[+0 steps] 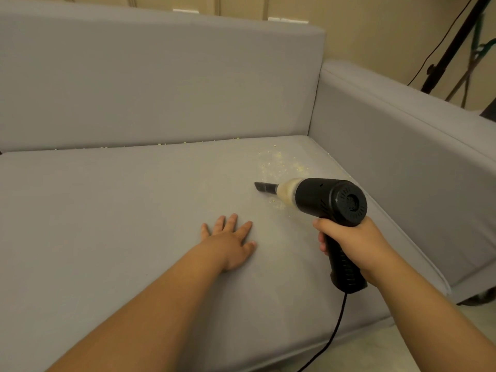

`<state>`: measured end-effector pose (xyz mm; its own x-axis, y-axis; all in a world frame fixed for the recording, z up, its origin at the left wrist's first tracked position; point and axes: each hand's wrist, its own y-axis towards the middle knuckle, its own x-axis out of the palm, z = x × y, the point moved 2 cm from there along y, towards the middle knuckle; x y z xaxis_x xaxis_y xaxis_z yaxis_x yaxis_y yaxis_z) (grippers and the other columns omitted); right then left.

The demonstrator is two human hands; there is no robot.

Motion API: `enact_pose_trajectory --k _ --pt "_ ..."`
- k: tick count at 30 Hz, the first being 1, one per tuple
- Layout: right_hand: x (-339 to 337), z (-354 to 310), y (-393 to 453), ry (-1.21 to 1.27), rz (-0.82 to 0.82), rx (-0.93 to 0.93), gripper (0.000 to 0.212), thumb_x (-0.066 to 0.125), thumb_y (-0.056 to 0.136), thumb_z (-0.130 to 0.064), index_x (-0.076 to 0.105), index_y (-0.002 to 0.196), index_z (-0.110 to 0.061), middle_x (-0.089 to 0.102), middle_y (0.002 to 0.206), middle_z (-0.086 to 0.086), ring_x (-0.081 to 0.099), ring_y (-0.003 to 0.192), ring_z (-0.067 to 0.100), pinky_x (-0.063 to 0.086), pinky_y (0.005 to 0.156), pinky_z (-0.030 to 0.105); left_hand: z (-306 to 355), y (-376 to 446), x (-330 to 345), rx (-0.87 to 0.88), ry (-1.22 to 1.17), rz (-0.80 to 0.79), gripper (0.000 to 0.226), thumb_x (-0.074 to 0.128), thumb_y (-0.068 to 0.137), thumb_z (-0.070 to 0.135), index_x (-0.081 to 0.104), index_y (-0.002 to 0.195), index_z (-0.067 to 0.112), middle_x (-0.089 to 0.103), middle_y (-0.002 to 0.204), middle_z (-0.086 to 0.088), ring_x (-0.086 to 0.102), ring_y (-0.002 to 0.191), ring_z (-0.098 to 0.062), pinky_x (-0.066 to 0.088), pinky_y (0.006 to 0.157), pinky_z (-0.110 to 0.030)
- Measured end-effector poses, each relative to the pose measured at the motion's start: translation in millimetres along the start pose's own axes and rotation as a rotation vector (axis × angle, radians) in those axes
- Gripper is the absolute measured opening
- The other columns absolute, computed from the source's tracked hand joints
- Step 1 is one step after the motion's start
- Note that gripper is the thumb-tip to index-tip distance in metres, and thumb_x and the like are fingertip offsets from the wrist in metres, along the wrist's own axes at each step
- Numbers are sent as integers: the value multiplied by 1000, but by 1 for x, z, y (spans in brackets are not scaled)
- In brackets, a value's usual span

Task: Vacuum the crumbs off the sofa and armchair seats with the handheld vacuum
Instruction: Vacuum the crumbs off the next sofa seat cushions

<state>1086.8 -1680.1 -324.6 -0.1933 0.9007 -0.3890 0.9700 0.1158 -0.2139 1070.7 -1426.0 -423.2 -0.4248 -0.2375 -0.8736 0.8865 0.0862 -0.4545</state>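
A black handheld vacuum (326, 201) with a clear dust cup full of pale crumbs points left, its narrow nozzle low over the grey sofa seat (120, 210). My right hand (354, 245) grips its handle. Pale crumbs (281, 165) lie scattered on the seat just beyond the nozzle, near the right back corner, with a few more along the seam under the backrest. My left hand (230, 240) rests flat on the seat, fingers spread, left of the vacuum.
The sofa backrest (161, 84) rises behind and the right armrest (402, 157) closes the right side. The vacuum's black cord (339, 323) hangs from the handle over the seat's front edge. A dark stand with cables (451, 49) is behind the armrest.
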Motion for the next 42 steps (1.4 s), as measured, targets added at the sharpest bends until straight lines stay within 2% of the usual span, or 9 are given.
enact_pose_trajectory --k 4,6,8,16,19,23,32,38,42 --pt "14 -3 5 -53 29 -6 22 80 87 -30 76 86 -8 78 75 9 76 81 31 62 78 41 0 -1 2 8 -4 3 67 19 104 66 -7 162 47 -20 171 5 -18 158 -25 -9 122 -64" --pt "23 -3 9 -71 67 -10 21 80 87 -31 75 85 -10 78 76 10 73 76 26 55 69 32 0 -1 2 5 -4 5 66 19 104 66 -6 162 47 -19 171 6 -18 158 -24 -8 122 -64" --pt "30 -3 12 -56 103 1 21 81 87 -31 74 84 -12 78 78 12 69 72 22 52 65 30 0 -1 1 4 -8 0 66 20 104 66 -6 162 47 -19 171 6 -18 158 -24 -9 122 -64" --pt "51 -12 33 87 96 30 22 81 88 -29 73 89 -8 73 76 10 67 65 16 54 64 30 0 -2 1 6 3 -6 67 20 103 67 -7 162 47 -20 171 5 -19 157 -25 -10 122 -63" --pt "55 -26 52 139 89 15 15 78 86 -21 72 86 -8 71 74 8 68 64 16 59 72 35 2 4 -5 3 -11 -5 67 20 103 67 -5 162 46 -18 172 5 -18 158 -25 -10 122 -64" --pt "59 -41 78 182 96 5 9 78 88 -17 72 87 -11 70 75 8 67 66 19 60 72 35 5 18 -16 8 0 22 66 19 104 65 -2 163 45 -15 172 4 -15 158 -26 -10 121 -66" --pt "71 -54 129 192 99 -3 12 79 89 -21 71 95 -15 72 81 8 69 72 21 60 74 36 6 33 -19 1 -15 -25 68 20 103 67 -8 161 47 -21 171 6 -20 157 -26 -8 119 -70" --pt "74 -46 140 214 244 -49 15 81 85 -22 72 93 -14 72 80 9 69 69 22 60 74 39 5 34 -16 8 -6 -13 68 22 103 66 -6 162 45 -20 171 4 -19 157 -28 -7 118 -72" --pt "58 -50 153 309 310 -11 13 80 87 -21 69 91 -17 71 84 10 69 75 24 60 79 40 7 36 -16 16 -15 -3 68 24 104 64 -4 163 44 -18 172 3 -17 158 -29 -7 117 -74"
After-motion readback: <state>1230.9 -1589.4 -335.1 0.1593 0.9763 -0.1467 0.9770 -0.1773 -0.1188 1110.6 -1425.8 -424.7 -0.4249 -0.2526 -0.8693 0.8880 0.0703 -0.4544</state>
